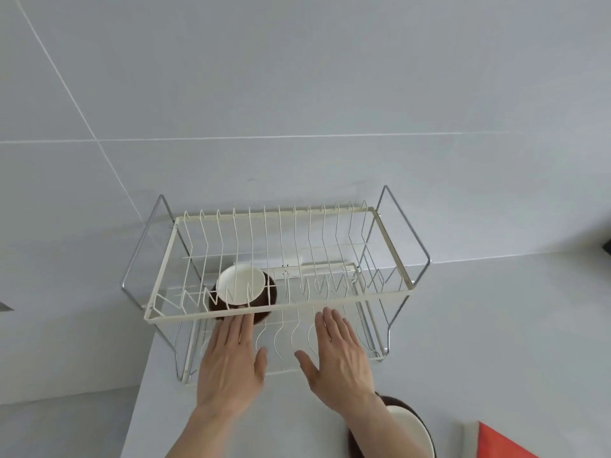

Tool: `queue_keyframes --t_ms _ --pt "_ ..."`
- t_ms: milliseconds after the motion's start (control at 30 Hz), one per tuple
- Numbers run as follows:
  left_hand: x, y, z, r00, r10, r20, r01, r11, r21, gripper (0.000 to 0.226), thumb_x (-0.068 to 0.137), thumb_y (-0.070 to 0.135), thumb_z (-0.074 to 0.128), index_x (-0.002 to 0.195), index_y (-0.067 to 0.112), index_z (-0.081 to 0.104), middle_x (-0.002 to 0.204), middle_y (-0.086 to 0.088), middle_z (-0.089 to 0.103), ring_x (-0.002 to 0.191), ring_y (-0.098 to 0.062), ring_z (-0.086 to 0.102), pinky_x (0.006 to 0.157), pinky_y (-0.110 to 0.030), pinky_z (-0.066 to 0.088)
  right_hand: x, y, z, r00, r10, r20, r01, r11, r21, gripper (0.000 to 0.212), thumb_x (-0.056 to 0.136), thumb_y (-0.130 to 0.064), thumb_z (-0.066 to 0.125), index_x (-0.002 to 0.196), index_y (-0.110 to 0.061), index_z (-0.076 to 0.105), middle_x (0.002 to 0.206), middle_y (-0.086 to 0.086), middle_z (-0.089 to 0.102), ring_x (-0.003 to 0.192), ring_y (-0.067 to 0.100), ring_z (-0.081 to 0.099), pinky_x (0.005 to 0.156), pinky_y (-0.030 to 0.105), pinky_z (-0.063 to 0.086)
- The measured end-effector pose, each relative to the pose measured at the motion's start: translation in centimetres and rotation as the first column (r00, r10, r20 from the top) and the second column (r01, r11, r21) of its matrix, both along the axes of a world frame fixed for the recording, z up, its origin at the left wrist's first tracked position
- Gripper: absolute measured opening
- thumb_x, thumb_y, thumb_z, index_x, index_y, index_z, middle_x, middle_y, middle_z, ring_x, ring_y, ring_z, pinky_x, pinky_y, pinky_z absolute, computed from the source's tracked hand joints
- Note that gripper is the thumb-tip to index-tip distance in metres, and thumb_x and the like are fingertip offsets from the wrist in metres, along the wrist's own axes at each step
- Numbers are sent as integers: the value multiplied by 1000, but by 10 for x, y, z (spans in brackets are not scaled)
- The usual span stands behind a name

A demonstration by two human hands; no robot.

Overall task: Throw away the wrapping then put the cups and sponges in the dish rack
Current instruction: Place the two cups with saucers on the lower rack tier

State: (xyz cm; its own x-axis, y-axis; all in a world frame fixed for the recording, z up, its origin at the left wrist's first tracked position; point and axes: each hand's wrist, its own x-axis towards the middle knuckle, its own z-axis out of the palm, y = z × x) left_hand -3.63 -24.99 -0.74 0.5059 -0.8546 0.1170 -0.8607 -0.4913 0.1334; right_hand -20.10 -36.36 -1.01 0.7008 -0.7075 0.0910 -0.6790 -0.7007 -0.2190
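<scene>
A two-tier cream wire dish rack [281, 314] stands on the white counter against the tiled wall. Inside its lower tier, at the left, a brown cup with a cream inside [241, 289] lies tilted, mouth towards me. My left hand [231, 365] is flat and open just in front of that cup, fingertips at the rack's front rail. My right hand [337, 355] is open too, fingers spread over the lower tier's wires, holding nothing. A second brown cup with a cream inside [413, 431] sits on the counter near my right wrist, partly hidden by my forearm.
An orange-red flat item [502, 444] lies at the bottom right beside a white sheet [469, 438]. The counter's left edge [139, 391] drops off below the rack's left side. Chrome frame legs [420, 246] flank the rack.
</scene>
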Motion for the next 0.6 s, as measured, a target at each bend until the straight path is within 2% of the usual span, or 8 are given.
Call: queue_keyframes --t_ms 100,200,333,467,533,600 --pt "-29 3 -2 999 -23 -39 23 1000 7 72 90 46 42 150 8 30 155 -7 38 146 -20 29 118 -31 5 -29 6 -1 1000 -28 -8 28 1000 -2 76 92 -59 40 146 -6 38 154 13 39 145 27 32 120 40 27" --pt "-61 3 -6 993 -52 -107 53 999 6 73 94 46 41 154 12 19 160 -3 27 149 -17 20 118 -30 1 -62 9 -1 997 -69 -26 68 998 -13 75 90 -58 42 143 -5 42 150 13 45 142 28 38 119 39 29" --pt "-103 -1 -6 974 -79 -210 83 997 9 73 97 50 35 156 17 6 164 2 13 151 -13 7 122 -29 1 -105 10 -3 991 -126 -47 127 992 26 76 91 -56 43 147 -6 35 154 12 38 145 27 31 121 36 21" --pt "-133 -3 -11 945 -85 -315 105 993 46 74 97 55 32 156 21 2 164 5 10 151 -13 7 123 -30 9 -142 7 -8 978 -204 -48 208 975 84 79 93 -60 38 151 -8 27 160 9 28 149 24 21 121 32 8" --pt "-144 -5 -15 923 -75 -378 108 992 67 75 96 56 32 155 22 3 164 4 13 150 -14 11 122 -32 15 -157 7 -11 969 -241 -45 245 961 129 81 92 -62 36 151 -8 27 159 10 29 149 25 21 121 33 11" --pt "-156 -8 -18 898 -63 -436 112 990 89 77 95 58 34 155 21 5 163 3 17 149 -15 16 121 -33 20 -169 8 -13 957 -291 -18 289 937 195 80 91 -60 42 150 -9 27 159 9 30 148 25 23 121 34 19"
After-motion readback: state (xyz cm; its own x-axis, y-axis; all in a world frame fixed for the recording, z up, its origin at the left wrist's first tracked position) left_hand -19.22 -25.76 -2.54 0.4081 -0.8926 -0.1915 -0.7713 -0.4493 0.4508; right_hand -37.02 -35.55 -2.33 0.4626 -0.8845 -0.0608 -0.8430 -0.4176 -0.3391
